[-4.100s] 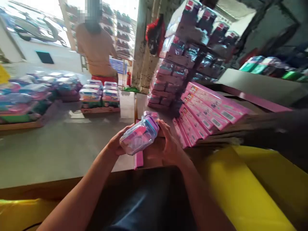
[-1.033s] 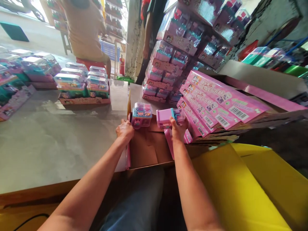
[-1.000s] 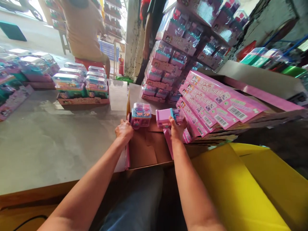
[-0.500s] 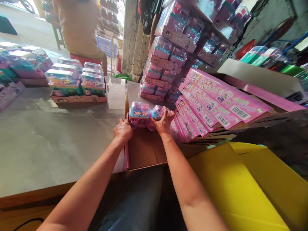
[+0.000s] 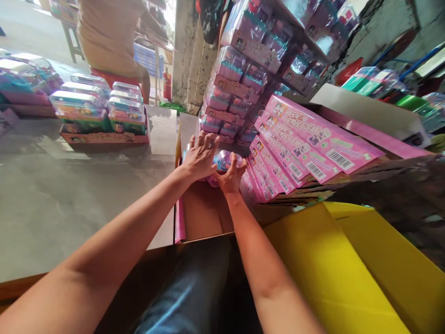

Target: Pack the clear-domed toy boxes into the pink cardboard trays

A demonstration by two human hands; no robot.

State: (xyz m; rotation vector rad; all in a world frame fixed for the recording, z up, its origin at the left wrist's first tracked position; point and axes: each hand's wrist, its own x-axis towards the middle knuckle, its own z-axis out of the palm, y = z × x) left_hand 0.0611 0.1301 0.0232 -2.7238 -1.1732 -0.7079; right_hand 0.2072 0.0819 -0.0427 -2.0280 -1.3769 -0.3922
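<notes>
My left hand (image 5: 200,157) lies over the left clear-lidded plastic case, fingers stretched out, and hides most of it. My right hand (image 5: 232,175) is closed around the right side of a second clear case (image 5: 223,159) with blue and purple contents, its thumb in front. The two cases sit side by side at the far end of a shallow open cardboard box (image 5: 203,211). The box has a pink outer edge, and its near part shows bare brown cardboard.
A fanned stack of pink printed cartons (image 5: 306,144) stands right of the box, with a yellow sheet box (image 5: 327,260) below. A filled display tray (image 5: 104,138) sits on the grey table (image 5: 86,199). Packed trays (image 5: 229,93) are piled behind. A person (image 5: 107,41) sits beyond.
My left hand has left the box's left wall and moved up and right, onto the left case. My right hand stays on the right case. The view has shifted slightly.
</notes>
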